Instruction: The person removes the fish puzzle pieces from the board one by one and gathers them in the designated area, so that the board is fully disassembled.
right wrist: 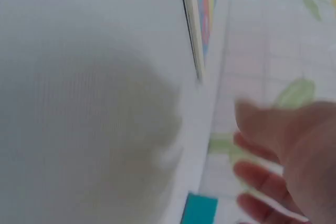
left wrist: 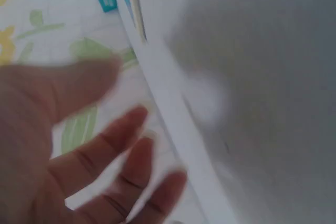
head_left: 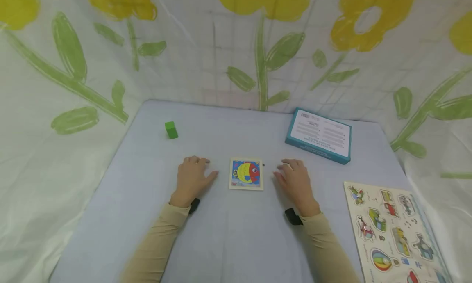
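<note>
A small square wooden puzzle with a yellow and red fish on a blue ground lies flat between the two hands. To its left, my left hand has its fingers loosely bent, apart from the puzzle. On the other side my right hand is likewise relaxed and touches no object. In the left wrist view the puzzle's edge shows at the top, beyond the loosely bent fingers. The right wrist view has the puzzle's edge at the top, with the hand apart from it.
A green block stands at the back left of the table. Back right lies a teal and white box. A wooden vehicle puzzle board lies at the front right. Flower-printed curtain encloses the table's back and sides.
</note>
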The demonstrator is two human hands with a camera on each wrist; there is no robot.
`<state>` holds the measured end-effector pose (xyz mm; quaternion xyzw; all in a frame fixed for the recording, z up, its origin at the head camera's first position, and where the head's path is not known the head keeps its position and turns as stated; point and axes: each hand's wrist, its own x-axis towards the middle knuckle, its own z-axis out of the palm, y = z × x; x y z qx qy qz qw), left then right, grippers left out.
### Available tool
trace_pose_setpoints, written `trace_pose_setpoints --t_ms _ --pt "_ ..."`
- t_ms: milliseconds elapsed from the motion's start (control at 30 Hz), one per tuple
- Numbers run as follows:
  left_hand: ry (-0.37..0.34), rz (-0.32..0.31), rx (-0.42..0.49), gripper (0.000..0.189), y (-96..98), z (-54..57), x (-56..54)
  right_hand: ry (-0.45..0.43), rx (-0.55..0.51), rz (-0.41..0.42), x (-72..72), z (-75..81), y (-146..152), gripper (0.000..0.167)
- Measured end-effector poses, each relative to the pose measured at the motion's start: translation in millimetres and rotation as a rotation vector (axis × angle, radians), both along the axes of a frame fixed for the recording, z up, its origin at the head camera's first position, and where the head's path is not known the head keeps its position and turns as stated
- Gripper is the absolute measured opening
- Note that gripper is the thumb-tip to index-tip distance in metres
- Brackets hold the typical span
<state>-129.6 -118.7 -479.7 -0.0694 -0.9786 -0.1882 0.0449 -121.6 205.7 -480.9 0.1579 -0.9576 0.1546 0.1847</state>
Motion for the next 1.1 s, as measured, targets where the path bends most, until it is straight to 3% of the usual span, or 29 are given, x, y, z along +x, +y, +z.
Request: trace_pose_setpoints --t_ms 67,133,300,433,533,633,767,900,1100 --pt "0.020 -0.019 0.028 0.033 9.1 0.9 0.1 0.044 -0.025 0.028 -3.1 0.5 -13 0.016" --pt "0.011 -0.034 0.055 0.021 18.0 2.6 0.5 0.017 -0.038 0.038 -6.3 2.0 -25 0.010" --pt "-0.020 -0.077 0.094 0.013 36.1 2.3 5.1 -0.174 -0.022 0.029 -16.9 3.7 -50 0.015" --pt "0.028 -0.159 0.093 0.013 48.5 -1.1 12.3 -0.292 -0.017 0.044 -26.9 5.0 -63 0.018" --pt "0.104 -0.261 0.067 0.015 57.9 -2.5 20.4 -0.347 -0.040 0.066 -34.2 7.1 -69 0.019" --pt "0.150 -0.363 -0.016 0.024 67.1 -2.8 30.6 -0.395 -0.081 0.111 -42.2 9.9 -72 0.023" --pt "0.090 -0.454 -0.143 0.048 79.0 0.8 45.8 -0.494 -0.109 0.199 -52.9 13.1 -76 0.032" --pt "0.012 -0.473 -0.189 0.067 86.7 3.6 57.6 -0.596 -0.072 0.246 -62.0 16.5 -82 0.038" --pt "0.017 -0.472 -0.143 0.072 88.9 0.4 61.9 -0.698 -0.026 0.231 -72.0 22.1 -92 0.039"
